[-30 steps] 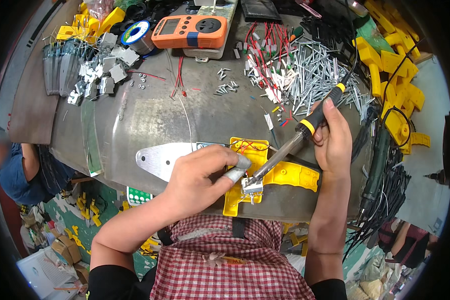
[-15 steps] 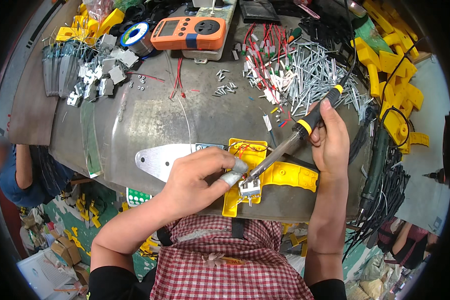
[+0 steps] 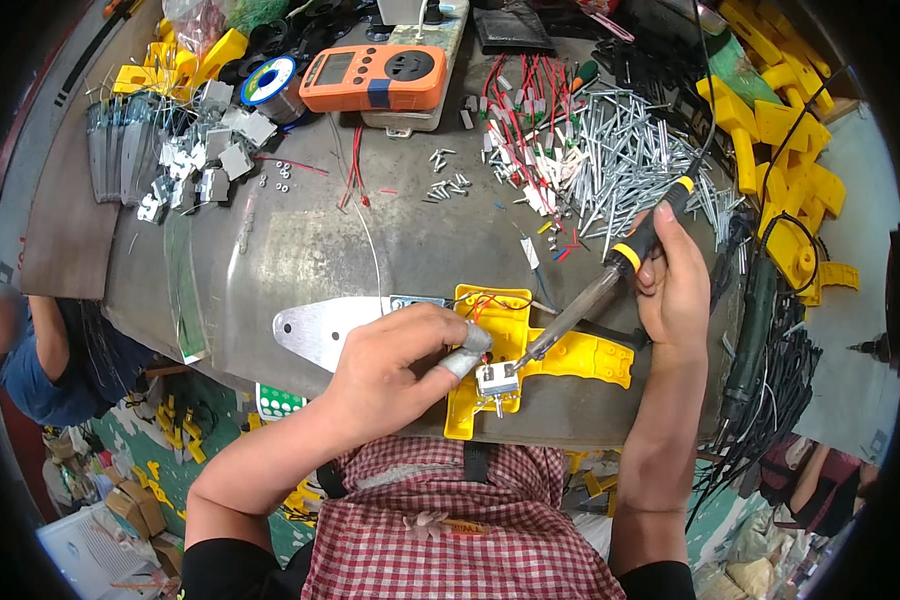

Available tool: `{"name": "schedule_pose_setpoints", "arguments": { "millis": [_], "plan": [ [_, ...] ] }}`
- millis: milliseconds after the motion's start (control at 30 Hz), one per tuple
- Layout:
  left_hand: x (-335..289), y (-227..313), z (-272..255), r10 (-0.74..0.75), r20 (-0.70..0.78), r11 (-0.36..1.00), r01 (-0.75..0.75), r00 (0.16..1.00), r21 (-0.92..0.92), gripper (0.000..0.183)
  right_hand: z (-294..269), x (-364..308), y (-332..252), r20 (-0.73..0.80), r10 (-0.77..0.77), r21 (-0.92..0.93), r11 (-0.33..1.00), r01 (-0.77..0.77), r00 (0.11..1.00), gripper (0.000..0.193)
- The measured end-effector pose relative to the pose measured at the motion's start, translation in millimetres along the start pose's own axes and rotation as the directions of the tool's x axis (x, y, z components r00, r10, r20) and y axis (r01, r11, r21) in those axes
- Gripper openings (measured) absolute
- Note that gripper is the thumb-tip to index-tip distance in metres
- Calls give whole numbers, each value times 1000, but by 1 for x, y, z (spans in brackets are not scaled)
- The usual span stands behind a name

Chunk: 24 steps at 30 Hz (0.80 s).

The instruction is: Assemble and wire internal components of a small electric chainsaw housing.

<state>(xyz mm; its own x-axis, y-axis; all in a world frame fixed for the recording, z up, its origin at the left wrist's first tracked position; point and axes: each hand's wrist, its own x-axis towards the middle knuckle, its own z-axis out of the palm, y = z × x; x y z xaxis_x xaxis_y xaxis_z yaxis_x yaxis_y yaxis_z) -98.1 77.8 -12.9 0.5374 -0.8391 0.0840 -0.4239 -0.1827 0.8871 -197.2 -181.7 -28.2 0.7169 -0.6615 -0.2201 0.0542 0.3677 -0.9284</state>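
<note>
Right hand [image 3: 673, 290] is wrapped around the dark, yellow-banded handle of a soldering iron [image 3: 595, 296], well back from the metal shaft, presumably to keep skin off the heat. The slanting tip ends at or just beside the corner of a small white-and-grey component [image 3: 499, 379], which sits over the near part of the open yellow housing [image 3: 590, 361]; contact is too fine to tell. Left hand [image 3: 398, 358] reaches in from the housing's left, thumb and forefinger capped in grey, likely against heat, their tips drawn close together beside the component; whether one of the thin red wires [image 3: 479, 304] is clamped between them I cannot tell. The housing lies hollow side up, probably so its inside is reachable. Left of the housing is a pale metal plate [image 3: 315, 332]; well beyond the housing, to the left, are an orange multimeter [image 3: 370, 76] and a solder spool [image 3: 271, 80], while long screws [image 3: 620, 150] lie heaped beyond its right side.
</note>
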Motion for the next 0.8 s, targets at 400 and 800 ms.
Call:
{"name": "schedule_pose_setpoints", "arguments": {
  "millis": [400,800],
  "plan": [
    [3,2,1,12,-37,1000,-11,999,18,21,-1,5,8,35,60,-24,998,-59,998,31],
    [2,1,2,21,-39,1000,-20,999,7,21,2,3,8,59,61,-6,998,-61,996,29]
  ]
}}
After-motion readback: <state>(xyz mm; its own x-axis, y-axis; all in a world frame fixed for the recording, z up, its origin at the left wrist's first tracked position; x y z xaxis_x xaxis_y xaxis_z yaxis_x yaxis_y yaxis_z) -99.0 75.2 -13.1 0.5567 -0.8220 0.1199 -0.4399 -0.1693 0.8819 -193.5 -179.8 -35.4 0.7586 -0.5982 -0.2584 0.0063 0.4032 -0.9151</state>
